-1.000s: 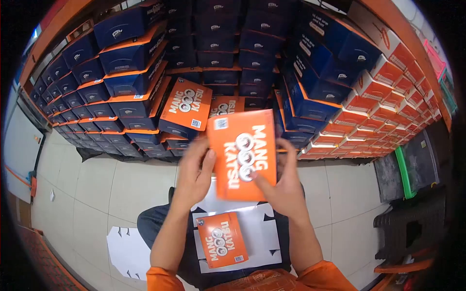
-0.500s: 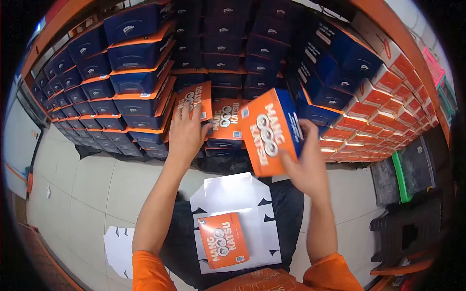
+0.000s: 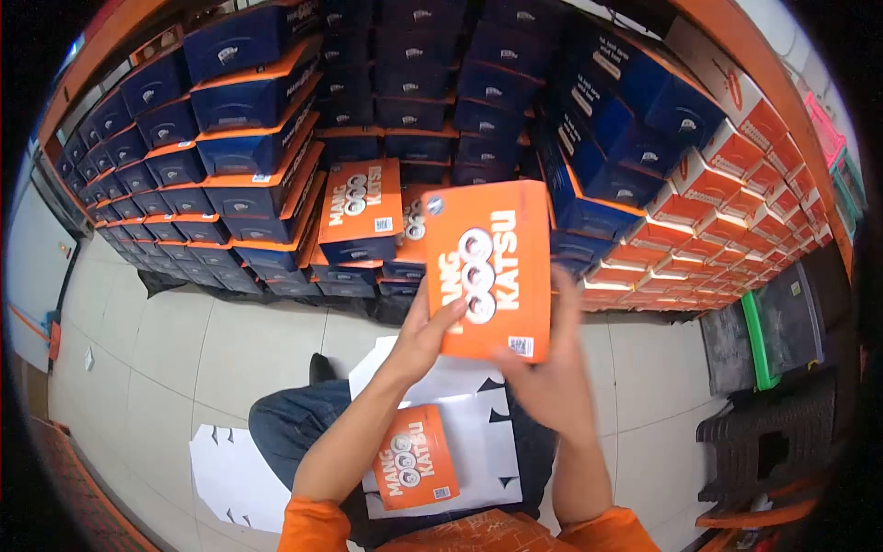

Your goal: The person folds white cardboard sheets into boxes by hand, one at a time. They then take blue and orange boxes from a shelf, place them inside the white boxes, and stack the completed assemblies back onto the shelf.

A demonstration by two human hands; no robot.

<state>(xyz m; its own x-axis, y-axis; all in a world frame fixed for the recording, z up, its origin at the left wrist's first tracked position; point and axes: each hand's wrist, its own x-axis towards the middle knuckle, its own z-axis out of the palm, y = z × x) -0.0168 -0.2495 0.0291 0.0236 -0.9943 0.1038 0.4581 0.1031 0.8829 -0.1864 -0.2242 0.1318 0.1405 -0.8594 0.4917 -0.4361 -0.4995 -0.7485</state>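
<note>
An orange box printed "MANG KATSU" (image 3: 501, 221) is held up in front of the stacks. My left hand (image 3: 425, 336) grips its left side, thumb on the printed face. At its lower right edge is my right hand (image 3: 547, 368), blurred, its fingers partly behind the box. A second orange box (image 3: 400, 455) lies on a flat white die-cut sheet (image 3: 487, 442) across my lap. Another box (image 3: 363, 207) rests face up on the low stack, beside one partly hidden by the held box.
Tall stacks of dark blue and orange boxes (image 3: 239, 101) stand ahead and left. Red and white boxes (image 3: 727, 221) are piled on the right. A white sheet (image 3: 230, 474) lies on the floor at left. Bins with a green edge (image 3: 762, 340) and black plastic items (image 3: 759, 446) stand right.
My left hand has left the box on the low stack and now grips the held box. That box has moved toward the middle and turned more face-on. My left knee has come into view.
</note>
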